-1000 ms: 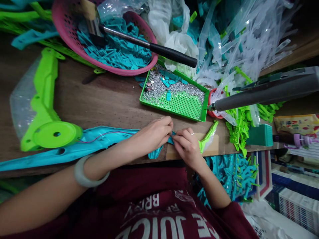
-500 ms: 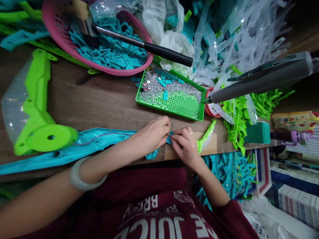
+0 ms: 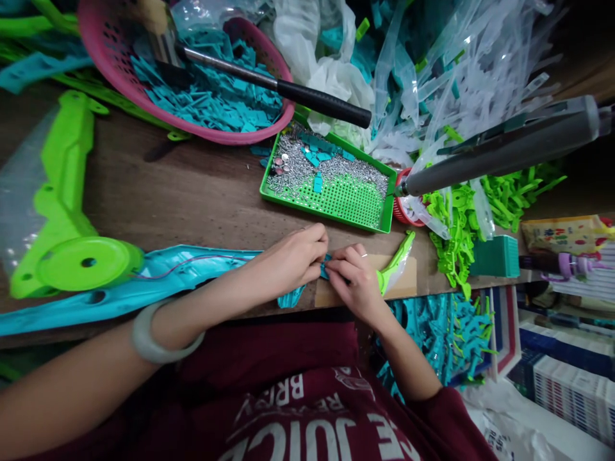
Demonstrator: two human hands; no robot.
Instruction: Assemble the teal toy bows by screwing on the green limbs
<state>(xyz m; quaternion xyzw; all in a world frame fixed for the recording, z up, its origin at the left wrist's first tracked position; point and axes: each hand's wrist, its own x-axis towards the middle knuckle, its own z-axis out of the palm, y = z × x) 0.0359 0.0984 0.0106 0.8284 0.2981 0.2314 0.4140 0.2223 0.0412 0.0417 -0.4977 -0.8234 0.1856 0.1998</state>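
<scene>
A long blue plastic shell [image 3: 192,266] lies along the table's front edge, a thin reddish wire running inside it. Fingers curled, my left hand [image 3: 300,255] grips the shell near its right end. My right hand [image 3: 356,280] pinches the same end close by; the small details between the fingertips are hidden. Just right of that hand lies a green and clear curved plastic piece [image 3: 400,261] on brown cardboard [image 3: 406,282]. Attached at the left is a bright green part with a round disc [image 3: 91,262] and a clear blade.
A green tray [image 3: 331,214] of screws stands behind my hands. Behind it, a pink basket [image 3: 211,134] holds blue pieces, with a hammer [image 3: 317,102] across it. A grey power screwdriver [image 3: 500,150] juts in from the right over green parts [image 3: 456,218].
The blue shell and the green disc part have shifted slightly left. Both hands stay on the shell's end with almost the same grip.
</scene>
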